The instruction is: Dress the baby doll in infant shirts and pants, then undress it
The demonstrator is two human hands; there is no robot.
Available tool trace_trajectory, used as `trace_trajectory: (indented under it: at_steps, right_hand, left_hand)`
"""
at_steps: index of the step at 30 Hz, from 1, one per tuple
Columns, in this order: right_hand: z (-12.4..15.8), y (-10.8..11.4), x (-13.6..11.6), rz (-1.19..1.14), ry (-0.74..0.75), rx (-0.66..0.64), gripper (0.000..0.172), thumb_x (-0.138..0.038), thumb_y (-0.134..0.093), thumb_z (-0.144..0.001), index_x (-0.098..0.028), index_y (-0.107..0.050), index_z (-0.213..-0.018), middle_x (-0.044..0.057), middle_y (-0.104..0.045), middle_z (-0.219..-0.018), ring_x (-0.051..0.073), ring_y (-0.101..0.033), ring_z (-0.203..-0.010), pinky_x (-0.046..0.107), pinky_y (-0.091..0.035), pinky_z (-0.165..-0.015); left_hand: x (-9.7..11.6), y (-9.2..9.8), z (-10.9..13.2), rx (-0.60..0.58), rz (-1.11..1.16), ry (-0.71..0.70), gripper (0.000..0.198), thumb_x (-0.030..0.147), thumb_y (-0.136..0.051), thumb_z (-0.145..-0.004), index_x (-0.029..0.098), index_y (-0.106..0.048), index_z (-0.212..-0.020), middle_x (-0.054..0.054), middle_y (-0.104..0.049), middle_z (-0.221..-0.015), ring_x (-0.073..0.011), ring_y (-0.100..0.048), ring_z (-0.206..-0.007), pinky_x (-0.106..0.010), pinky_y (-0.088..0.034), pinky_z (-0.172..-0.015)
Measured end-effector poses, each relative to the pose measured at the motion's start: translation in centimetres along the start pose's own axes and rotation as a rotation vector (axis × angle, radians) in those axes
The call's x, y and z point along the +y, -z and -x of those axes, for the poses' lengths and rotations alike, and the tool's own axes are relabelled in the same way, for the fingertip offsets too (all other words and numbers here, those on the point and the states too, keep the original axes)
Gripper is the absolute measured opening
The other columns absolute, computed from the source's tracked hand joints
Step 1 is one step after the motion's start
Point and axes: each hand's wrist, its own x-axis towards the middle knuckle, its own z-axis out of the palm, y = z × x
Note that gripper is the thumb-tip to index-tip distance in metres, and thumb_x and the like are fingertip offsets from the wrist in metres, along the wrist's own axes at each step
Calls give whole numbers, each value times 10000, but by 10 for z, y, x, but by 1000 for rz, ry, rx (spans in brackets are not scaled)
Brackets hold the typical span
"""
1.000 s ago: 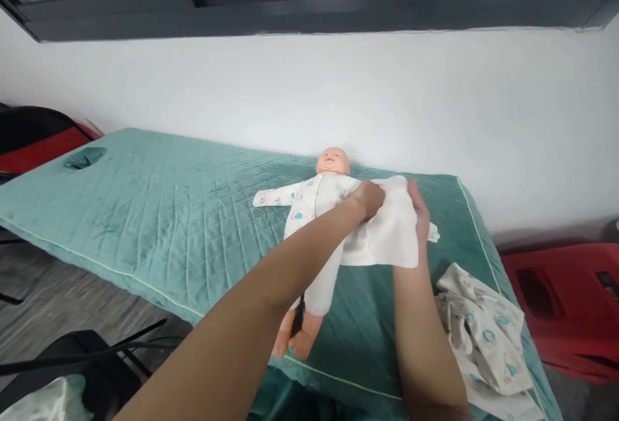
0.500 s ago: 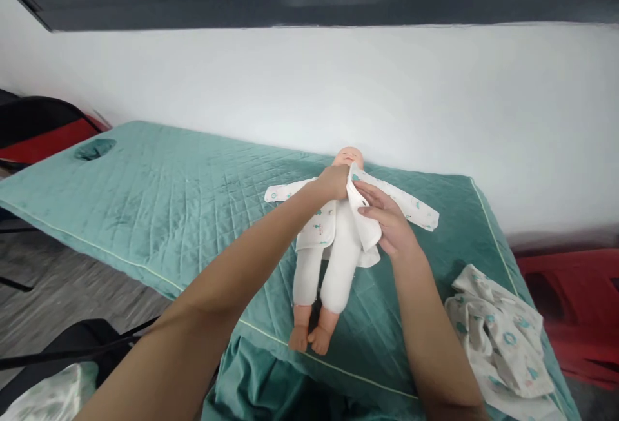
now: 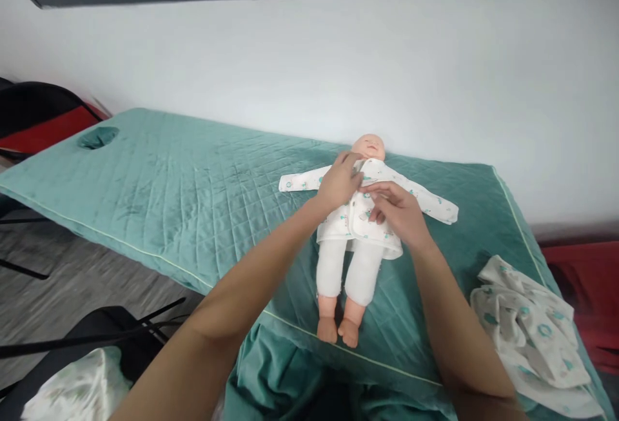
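Observation:
A baby doll lies on its back on the green quilted bed, head by the wall and feet toward me. It has on white trousers and a white baby shirt with small green prints, whose sleeves stretch out to both sides. My left hand is at the shirt's collar and chest, its fingers closed on the cloth. Close beside it, my right hand has its fingers bent on the shirt's front edge. The fingers partly hide the fastening there. The front panel lies across the chest.
The green bed runs along the white wall, with a face hole at its far left. Crumpled printed clothing lies at the right edge. Black chairs stand at left, one holding white cloth. Something red is at right.
The shirt's front panel, lifted in my right hand before, now lies across the doll's chest. My left hand has come out from under it to the collar. The view has tilted down.

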Motion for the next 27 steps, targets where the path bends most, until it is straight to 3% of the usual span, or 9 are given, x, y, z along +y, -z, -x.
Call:
trace_trajectory:
  at_steps: [3,6,10,17,20,23,27]
  right_hand:
    - [0,-8,7,164,209,182,184,-374,-594,-928,-264,-686,-1042,43,-720,-1162,216,-698,-978,389,-573,-834]
    - [-3,-15,16,391,384,139,258,-333,-610,-914,-291,-681,-1159,41,-641,-1367,268,-512,-1351,520,-348,-1177]
    - [-1,-17,27,561,376,27,434,-384,-637,-901,-297,-618,-1326,23,-469,-1562,291,-329,-1502,561,-169,-1253]
    - [53,-14,49,646,361,53,593,-372,-567,-962,-324,-403,-1530,5,-266,-1669,253,-158,-1567,552,-166,-1265]
    - [83,-15,58,616,286,119,614,-348,-541,-978,-308,-345,-1559,32,-190,-1692,246,-187,-1560,535,-207,-1260]
    - [102,-15,65,554,274,203,577,-287,-485,-992,-285,-350,-1552,71,-303,-1651,222,-301,-1518,513,-254,-1250]
    - [108,-13,70,552,305,331,513,-168,-431,-942,-260,-489,-1443,93,-478,-1515,233,-431,-1420,514,-334,-1201]
  left_hand:
    - [-15,2,52,100,29,-37,346,226,-485,-951,203,-565,-1287,-120,-517,-1422,-232,-500,-1351,-400,-398,-1166]
    - [-29,6,112,131,116,-5,339,282,-455,-993,218,-552,-1311,-116,-508,-1456,-222,-474,-1387,-403,-370,-1193]
    - [-43,7,160,110,193,75,349,259,-429,-998,236,-552,-1324,-105,-611,-1351,-227,-573,-1261,-435,-441,-1121]
    - [-51,7,165,-30,194,49,591,89,-488,-861,256,-475,-1428,-98,-568,-1407,-241,-584,-1230,-444,-460,-1091]
    - [-53,8,164,-62,217,15,650,112,-543,-843,260,-432,-1466,-106,-510,-1465,-250,-539,-1302,-439,-435,-1124]
    - [-55,8,165,-82,211,-18,701,125,-580,-832,259,-390,-1494,-114,-470,-1495,-256,-487,-1361,-435,-406,-1150]
    - [-56,4,166,-63,144,-14,642,155,-565,-857,245,-403,-1472,-122,-535,-1413,-258,-529,-1302,-438,-428,-1112]
